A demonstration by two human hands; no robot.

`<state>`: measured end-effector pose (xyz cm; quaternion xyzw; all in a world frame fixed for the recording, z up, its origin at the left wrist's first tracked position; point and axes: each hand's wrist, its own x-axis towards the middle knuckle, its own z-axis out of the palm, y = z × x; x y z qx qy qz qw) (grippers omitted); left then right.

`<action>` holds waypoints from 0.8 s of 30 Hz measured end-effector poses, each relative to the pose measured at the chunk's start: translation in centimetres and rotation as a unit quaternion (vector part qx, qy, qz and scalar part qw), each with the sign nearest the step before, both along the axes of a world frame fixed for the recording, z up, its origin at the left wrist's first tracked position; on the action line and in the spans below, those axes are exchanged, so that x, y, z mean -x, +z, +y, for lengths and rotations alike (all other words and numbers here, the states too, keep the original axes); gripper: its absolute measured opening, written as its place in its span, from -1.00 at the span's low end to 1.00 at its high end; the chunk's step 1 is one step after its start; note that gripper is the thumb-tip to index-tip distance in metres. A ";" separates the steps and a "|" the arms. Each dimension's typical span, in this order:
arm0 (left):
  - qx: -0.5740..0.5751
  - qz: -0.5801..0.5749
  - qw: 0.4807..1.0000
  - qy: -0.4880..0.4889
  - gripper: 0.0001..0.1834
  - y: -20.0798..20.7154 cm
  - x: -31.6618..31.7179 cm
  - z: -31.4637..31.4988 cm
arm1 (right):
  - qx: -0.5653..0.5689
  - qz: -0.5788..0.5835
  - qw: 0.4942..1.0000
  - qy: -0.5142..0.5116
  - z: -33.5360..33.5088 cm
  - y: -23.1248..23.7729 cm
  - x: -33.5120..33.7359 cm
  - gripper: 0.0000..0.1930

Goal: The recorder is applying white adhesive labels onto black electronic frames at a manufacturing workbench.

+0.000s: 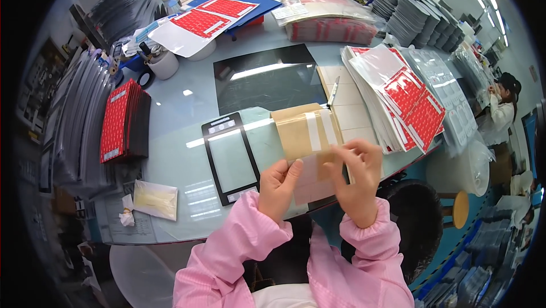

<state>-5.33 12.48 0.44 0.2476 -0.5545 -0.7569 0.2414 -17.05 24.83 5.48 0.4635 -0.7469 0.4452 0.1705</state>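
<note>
My left hand [277,187] is closed on the left edge of a thin, see-through sheet [307,182], its thumb lying on top. At the sheet's upper right, the thumb and fingers of my right hand [359,178] are bent close together at a small tan piece; the fingertips are slightly blurred, and I cannot make out their grip. Just beyond lies a tan sheet [294,135] with two white strips across it. To the left, a black-bordered clear panel [233,157] rests flat on the glass tabletop [170,160].
A dark glossy sheet [267,77] lies further back. Red panels [126,121] stand at left beside stacked clear panels [77,120]. Red-printed sheets [412,94] are piled at right, next to a knife-like tool [334,91]. A stool [458,210] stands off the table's right edge.
</note>
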 end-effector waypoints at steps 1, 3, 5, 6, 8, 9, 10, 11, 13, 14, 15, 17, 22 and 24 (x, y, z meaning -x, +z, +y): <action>0.003 0.023 1.000 0.006 -0.69 0.4 0.1 0.4 | 0.001 0.000 1.000 -0.005 -0.1 0.2 -0.1 -0.59; 0.005 0.046 0.999 0.008 -0.70 1.7 0.3 1.2 | -0.025 0.027 0.999 0.035 -0.5 0.6 0.0 -0.61; -0.041 0.069 0.996 0.042 -0.72 3.2 0.7 1.8 | -0.019 0.018 0.999 0.033 -0.6 0.4 0.1 -0.62; -0.040 0.070 0.996 0.041 -0.72 3.1 0.7 1.8 | -0.015 0.015 0.999 0.040 -0.4 0.2 0.2 -0.63; -0.028 0.060 0.997 0.039 -0.72 2.9 0.5 1.7 | -0.009 0.011 0.999 0.051 -0.4 0.1 0.0 -0.64; -0.028 0.059 0.997 0.040 -0.72 2.6 0.3 1.6 | -0.005 0.003 0.998 0.055 -0.4 0.1 0.0 -0.67; -0.020 0.050 0.998 0.033 -0.72 2.2 0.1 1.4 | -0.002 -0.006 0.998 0.058 -0.5 0.1 -0.1 -0.69; -0.012 0.041 0.999 0.027 -0.72 1.9 0.0 1.4 | -0.002 -0.007 0.998 0.059 -0.5 0.0 -0.2 -0.69; -0.009 0.042 0.999 0.029 -0.71 1.9 0.1 1.5 | 0.012 -0.009 0.997 0.070 -0.6 -0.1 -0.2 -0.74; -0.007 0.043 0.999 0.032 -0.70 1.9 0.1 1.5 | 0.011 -0.009 0.998 0.069 -0.6 -0.2 -0.2 -0.74; -0.007 0.043 0.999 0.032 -0.70 1.9 0.1 1.5 | 0.017 -0.011 0.997 0.073 -0.6 -0.3 -0.3 -0.75; 0.001 0.033 0.999 0.030 -0.69 1.7 0.1 1.4 | 0.022 -0.013 0.997 0.077 -0.6 -0.5 -0.3 -0.77; -0.003 0.021 0.999 0.041 -0.69 2.0 0.3 1.4 | 0.042 0.000 0.996 0.080 -0.6 -0.7 -0.4 -0.76; -0.008 0.019 0.999 0.046 -0.70 1.9 0.3 1.4 | 0.037 -0.008 0.996 0.078 -0.6 -0.8 -0.3 -0.76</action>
